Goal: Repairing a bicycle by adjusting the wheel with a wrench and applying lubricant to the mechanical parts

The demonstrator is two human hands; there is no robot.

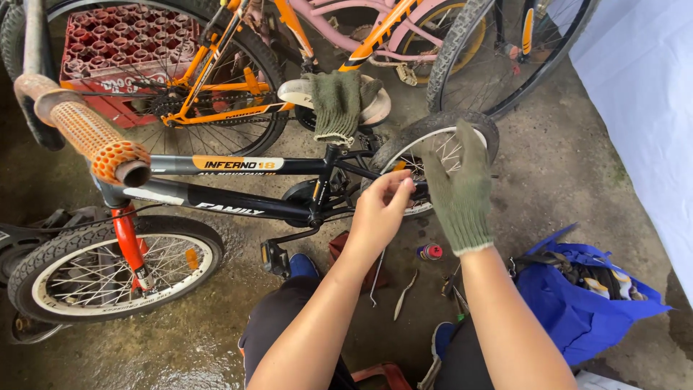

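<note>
Head cam view, looking down over the knees at a small black kids' bicycle with an orange-and-white frame panel (238, 165) standing on the damp concrete floor (570, 173). The bare left hand (380, 209) was raised in front of the bike's rear wheel (426, 137), fingers curled in and pinched together at the tips, right up against the thumb edge of the right hand's glove. Couldn't tell if it was actually gripping the fabric or just touching it. The right hand (460, 189) wore a green knitted work glove, fingers stretched up and mostly straight, palm open, nothing held in it.

A second green knitted glove (338, 105) was draped over the bike's white saddle (299, 92). The orange rubber handlebar grip (97, 137) poked in close at the left. On the floor between the knees lay a small red-capped can (431, 251) and a couple of thin metal tools (404, 295), and an open blue bag of tools (577, 303) sat just beside the right arm. An orange bicycle (216, 72) and a red plastic crate (115, 58) stood behind.
</note>
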